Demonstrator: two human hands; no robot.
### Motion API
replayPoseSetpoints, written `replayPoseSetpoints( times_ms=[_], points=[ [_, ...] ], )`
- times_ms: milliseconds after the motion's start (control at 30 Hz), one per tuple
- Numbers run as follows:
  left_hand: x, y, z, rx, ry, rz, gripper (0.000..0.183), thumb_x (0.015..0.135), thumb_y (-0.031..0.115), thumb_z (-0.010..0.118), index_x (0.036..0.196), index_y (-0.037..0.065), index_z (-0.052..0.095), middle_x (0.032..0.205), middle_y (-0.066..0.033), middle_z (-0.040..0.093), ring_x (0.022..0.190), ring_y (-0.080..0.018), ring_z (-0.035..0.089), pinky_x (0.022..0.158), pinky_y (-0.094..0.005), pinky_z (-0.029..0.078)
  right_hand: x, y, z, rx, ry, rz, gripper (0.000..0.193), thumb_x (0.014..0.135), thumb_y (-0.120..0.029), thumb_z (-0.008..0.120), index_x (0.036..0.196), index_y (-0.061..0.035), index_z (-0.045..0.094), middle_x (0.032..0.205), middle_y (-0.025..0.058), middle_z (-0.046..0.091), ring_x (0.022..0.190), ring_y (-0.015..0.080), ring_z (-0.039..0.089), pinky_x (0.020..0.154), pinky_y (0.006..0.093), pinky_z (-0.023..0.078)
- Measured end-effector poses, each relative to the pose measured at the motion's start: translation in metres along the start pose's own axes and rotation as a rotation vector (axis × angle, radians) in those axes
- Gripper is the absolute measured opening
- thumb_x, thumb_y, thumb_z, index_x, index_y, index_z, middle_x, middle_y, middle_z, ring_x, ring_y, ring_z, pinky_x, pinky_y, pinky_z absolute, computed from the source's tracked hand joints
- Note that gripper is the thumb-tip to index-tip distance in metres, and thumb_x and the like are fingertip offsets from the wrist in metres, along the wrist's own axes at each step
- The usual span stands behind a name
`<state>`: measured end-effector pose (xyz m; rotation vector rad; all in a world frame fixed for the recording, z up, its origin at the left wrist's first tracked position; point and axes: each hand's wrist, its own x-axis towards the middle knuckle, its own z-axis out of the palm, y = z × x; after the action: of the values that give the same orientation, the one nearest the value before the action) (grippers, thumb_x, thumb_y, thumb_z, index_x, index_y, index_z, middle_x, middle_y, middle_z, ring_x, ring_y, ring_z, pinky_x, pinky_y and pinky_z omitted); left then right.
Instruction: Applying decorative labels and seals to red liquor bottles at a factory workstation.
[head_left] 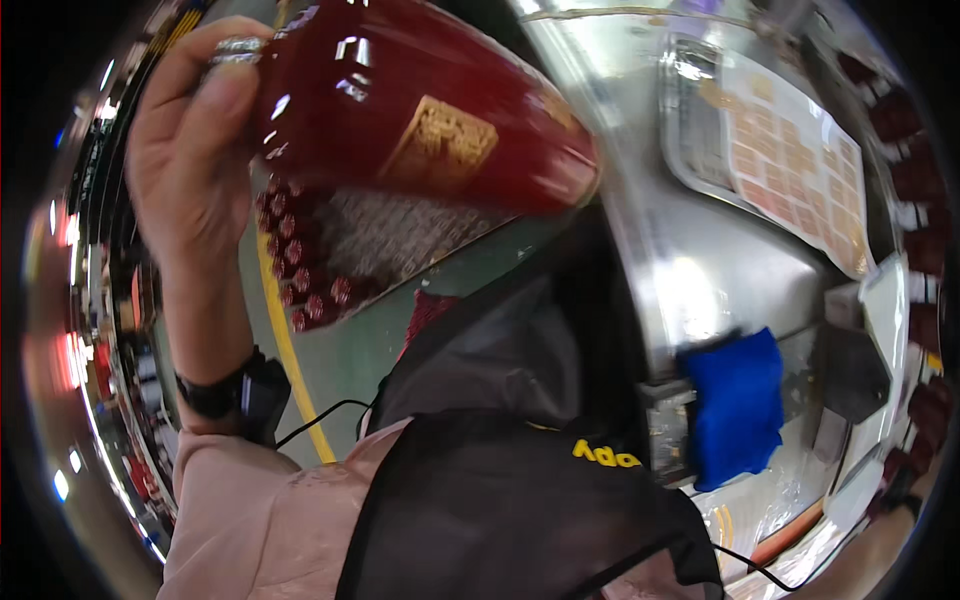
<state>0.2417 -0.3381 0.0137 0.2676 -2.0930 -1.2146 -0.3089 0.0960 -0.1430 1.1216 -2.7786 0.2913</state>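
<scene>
My left hand (195,150) is closed around one end of a dark red, glossy bottle (340,110), raised and tilted nearly sideways at the top of the view. A gold label (440,140) shows on the bottle's side. Some of the left fingers are hidden behind it. At the far lower right edge my right forearm (870,550) reaches outward, with a dark band round the wrist. Dark red objects (925,425) lie just beyond that wrist, too dim and bent to name. The right fingers cannot be made out.
Below the raised bottle stands a group of red-topped bottles (290,260) on the green floor. On the right, a metal table (680,240) bears a tray (685,170) with a sheet of tan labels (795,150), a blue cloth (738,410) and a dark grey block (855,370).
</scene>
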Motion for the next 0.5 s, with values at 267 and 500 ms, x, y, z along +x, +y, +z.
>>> replayPoseSetpoints(
  times_ms=[267,500],
  points=[
    [-0.143,-0.204,-0.125,0.844,0.272,-0.262,0.029,0.084,0.027,0.073,0.099,0.004,0.063,0.084,-0.0112,0.062,0.065,-0.0208,0.058,0.063,-0.0323,0.047,-0.004,-0.146,-0.027,0.118,-0.02,-0.018,0.046,0.091,-0.047,0.054,0.108,-0.0064,0.069,0.096,0.0149,0.068,0.094,0.0235,0.064,0.081,0.0356,0.048],
    [-0.305,-0.385,-0.224,1.06,0.3,-0.679,0.033,0.085,0.031,0.069,0.104,0.005,0.061,0.097,-0.0187,0.065,0.095,-0.0384,0.06,0.078,-0.0469,0.049,-0.015,-0.25,-0.077,0.132,-0.039,0.085,0.046,0.092,-0.046,0.053,0.109,-0.0065,0.069,0.097,0.0139,0.068,0.092,0.0214,0.063,0.079,0.034,0.049]
  ],
)
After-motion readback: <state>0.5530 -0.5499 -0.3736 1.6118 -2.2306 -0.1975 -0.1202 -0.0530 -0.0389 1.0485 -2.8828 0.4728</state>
